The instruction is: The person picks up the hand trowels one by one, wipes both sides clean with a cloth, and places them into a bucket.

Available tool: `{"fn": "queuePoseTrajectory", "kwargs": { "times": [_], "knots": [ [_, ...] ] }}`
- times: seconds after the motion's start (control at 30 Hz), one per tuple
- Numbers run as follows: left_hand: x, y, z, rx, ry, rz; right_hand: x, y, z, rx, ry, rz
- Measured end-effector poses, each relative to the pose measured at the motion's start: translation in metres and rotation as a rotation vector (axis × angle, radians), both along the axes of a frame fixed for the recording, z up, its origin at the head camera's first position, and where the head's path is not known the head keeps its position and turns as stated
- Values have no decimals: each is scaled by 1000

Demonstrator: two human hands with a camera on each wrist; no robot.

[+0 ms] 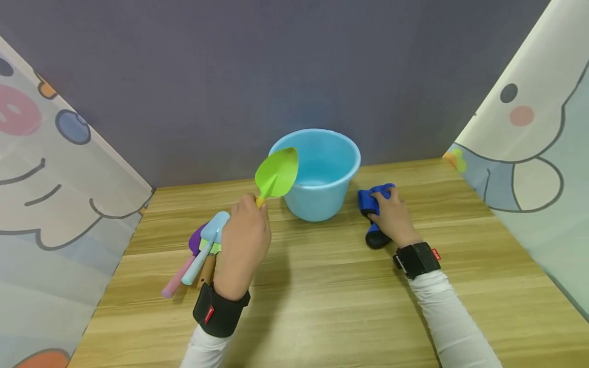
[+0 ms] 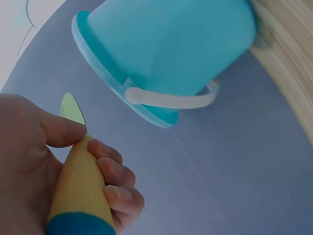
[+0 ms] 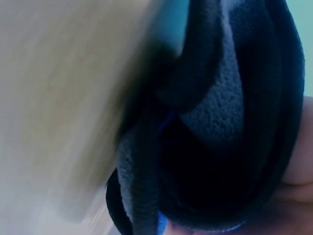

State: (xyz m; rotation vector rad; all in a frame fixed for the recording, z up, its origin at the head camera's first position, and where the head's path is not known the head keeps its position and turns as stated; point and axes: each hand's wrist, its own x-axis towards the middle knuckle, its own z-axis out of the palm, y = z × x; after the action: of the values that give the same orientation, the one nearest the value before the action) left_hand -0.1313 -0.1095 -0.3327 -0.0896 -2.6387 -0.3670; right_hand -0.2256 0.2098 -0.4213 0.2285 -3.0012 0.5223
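My left hand [image 1: 244,240] grips a green toy trowel [image 1: 278,174] by its yellow handle [image 2: 80,181], which has a blue band lower down. The blade points up and overlaps the near left rim of a light blue bucket [image 1: 317,202]. In the left wrist view, thumb and fingers are curled round the handle. Right of the bucket, my right hand [image 1: 393,220] holds a bundle of blue-and-black gloves [image 1: 368,199] from above, fingers bent over the fabric. Up close, the right wrist view shows dark, fleece-lined openings [image 3: 210,117].
Several more hand trowels lie in a pile at the left: a light blue one [image 1: 213,228] on top, a pink handle [image 1: 178,278] and a wooden handle [image 1: 208,268]. The wooden table [image 1: 322,296] meets a grey panel [image 1: 207,102] behind. Cartoon-printed sheets [image 1: 515,153] flank both sides.
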Motion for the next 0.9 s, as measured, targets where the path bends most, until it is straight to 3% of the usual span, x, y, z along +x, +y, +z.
{"fn": "queuePoseTrajectory", "kwargs": {
  "times": [0.17, 0.27, 0.43, 0.67, 0.9],
  "knots": [
    [-9, 14, 9, 54, -12, 11, -2, 2, -1, -5, 0, -7],
    [-14, 22, 11, 78, 26, 12, -3, 3, -1, -6, 5, -2],
    [-18, 30, 12, 32, 99, -2, -4, 3, -4, -9, -11, 1],
    [-22, 36, 17, 106, -21, -16, -3, 4, -5, -16, -7, -13],
    [-20, 33, 15, 163, -57, -57, -5, 0, -2, -68, -4, -22]
  ]
}}
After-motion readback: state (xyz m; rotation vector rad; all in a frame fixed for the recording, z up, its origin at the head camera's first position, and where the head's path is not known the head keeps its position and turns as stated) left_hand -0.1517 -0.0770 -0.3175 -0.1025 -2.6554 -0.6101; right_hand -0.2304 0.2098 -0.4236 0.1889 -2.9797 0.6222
